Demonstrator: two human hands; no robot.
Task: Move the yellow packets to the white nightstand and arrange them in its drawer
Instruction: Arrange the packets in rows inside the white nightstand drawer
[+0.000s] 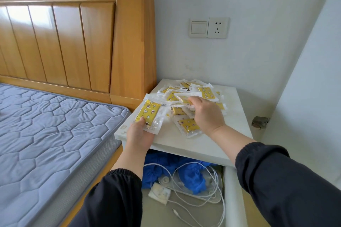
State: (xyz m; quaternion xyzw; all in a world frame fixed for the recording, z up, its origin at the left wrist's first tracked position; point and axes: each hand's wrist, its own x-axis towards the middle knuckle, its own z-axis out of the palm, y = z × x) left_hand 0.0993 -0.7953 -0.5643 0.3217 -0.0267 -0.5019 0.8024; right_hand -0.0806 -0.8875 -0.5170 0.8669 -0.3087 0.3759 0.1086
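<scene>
Yellow packets (206, 92), clear-wrapped and printed with small figures, are lying in a loose heap on the white nightstand (238, 116), toward its back and left. Left hand (139, 135) is hovering over the nightstand's front-left corner, thumb and fingers clamped on a front packet (148, 113) held flat. Right hand (207, 114) is reaching palm-down into the heap, fingers curled round a top packet (184, 95). Under the nightstand top the drawer (233, 195) is standing open, crowded with crumpled blue material (193, 177), white cables (222, 208) and a white adapter (159, 192). Wooden headboard (73, 42) and grey mattress (46, 125) are sitting left of the nightstand.
</scene>
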